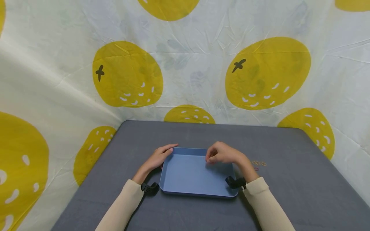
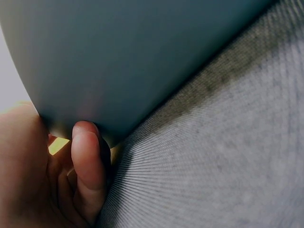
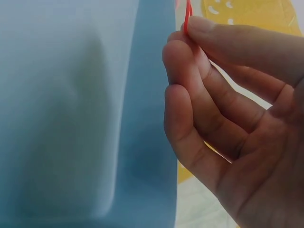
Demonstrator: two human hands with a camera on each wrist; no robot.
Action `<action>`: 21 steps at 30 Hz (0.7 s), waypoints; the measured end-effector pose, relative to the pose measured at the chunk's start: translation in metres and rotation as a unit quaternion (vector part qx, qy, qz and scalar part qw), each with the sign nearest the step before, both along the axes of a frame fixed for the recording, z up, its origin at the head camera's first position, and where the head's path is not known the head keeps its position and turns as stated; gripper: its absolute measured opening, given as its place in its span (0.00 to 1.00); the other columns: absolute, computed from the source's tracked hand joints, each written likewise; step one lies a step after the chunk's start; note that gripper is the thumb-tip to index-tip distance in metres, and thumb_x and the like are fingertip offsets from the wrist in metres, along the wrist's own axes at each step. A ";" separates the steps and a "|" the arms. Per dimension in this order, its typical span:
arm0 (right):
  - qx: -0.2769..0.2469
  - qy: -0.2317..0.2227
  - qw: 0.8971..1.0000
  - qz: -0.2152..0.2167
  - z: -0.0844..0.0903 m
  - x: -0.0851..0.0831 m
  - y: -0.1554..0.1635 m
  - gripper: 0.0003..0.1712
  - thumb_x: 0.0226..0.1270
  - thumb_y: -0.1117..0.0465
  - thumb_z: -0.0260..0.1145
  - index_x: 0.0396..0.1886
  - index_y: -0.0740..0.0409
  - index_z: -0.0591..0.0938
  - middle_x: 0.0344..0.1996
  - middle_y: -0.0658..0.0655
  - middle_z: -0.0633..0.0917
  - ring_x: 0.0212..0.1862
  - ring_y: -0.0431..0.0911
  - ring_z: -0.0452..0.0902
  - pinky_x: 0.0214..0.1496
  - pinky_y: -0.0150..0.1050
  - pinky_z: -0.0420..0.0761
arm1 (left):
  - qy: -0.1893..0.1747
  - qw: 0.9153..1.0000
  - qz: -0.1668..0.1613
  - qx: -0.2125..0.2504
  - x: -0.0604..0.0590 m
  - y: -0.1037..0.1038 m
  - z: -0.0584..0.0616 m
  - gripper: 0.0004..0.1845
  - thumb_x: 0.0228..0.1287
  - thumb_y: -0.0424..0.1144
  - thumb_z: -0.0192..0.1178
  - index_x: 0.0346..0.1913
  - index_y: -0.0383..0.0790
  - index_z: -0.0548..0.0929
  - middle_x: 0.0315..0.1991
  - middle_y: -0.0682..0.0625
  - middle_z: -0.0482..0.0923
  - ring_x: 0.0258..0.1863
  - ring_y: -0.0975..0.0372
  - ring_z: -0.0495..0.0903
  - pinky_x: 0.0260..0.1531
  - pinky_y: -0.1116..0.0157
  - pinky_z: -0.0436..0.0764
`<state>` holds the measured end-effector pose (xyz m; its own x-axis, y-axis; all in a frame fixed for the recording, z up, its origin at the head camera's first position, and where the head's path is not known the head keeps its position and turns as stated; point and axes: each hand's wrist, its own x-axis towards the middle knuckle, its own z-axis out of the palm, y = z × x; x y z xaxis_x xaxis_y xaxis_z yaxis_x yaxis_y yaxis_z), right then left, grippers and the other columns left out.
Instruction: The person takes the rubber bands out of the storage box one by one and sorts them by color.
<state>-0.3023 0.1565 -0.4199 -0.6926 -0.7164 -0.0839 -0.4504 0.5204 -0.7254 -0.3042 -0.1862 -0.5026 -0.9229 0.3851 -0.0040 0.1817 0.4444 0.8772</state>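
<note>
Two hands work at the shallow blue plastic tray [image 1: 188,175] on the grey worktop [image 1: 289,192]: left hand [image 1: 157,158] grips its far-left corner, right hand [image 1: 222,153] pinches a thin red rubber band [image 3: 187,14] above it, seemingly needing only release.

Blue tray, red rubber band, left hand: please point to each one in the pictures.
blue tray [image 1: 188,175]: head view, bare floor.
red rubber band [image 3: 187,14]: right wrist view, strand above the fingertips.
left hand [image 1: 157,158]: head view, back of the hand.
</note>
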 end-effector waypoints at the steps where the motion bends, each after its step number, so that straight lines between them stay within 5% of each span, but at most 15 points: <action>1: 0.000 0.001 1.000 -0.001 0.001 0.001 0.001 0.05 0.68 0.66 0.71 0.34 0.62 0.91 0.29 0.55 0.90 0.30 0.41 0.82 0.35 0.34 0.84 | 0.001 1.000 0.000 -0.001 0.000 0.000 0.000 0.21 0.84 0.50 0.47 0.74 0.64 0.73 0.72 0.44 0.74 0.10 0.57 0.71 0.13 0.56 0.79; 16: -0.006 0.015 1.000 -0.009 0.009 0.006 0.021 0.06 0.69 0.64 0.71 0.35 0.62 0.90 0.30 0.57 0.90 0.32 0.53 0.85 0.34 0.35 0.83 | 0.005 1.000 0.002 -0.012 0.000 0.000 -0.001 0.22 0.84 0.54 0.46 0.75 0.64 0.73 0.72 0.47 0.74 0.10 0.59 0.69 0.13 0.56 0.80; 21: 0.006 0.018 1.000 -0.022 0.011 0.009 0.035 0.06 0.70 0.63 0.71 0.36 0.61 0.91 0.32 0.55 0.91 0.32 0.49 0.84 0.35 0.35 0.83 | 0.004 1.000 0.002 -0.008 0.000 -0.001 -0.001 0.23 0.84 0.54 0.47 0.75 0.63 0.73 0.72 0.45 0.74 0.09 0.59 0.69 0.13 0.56 0.79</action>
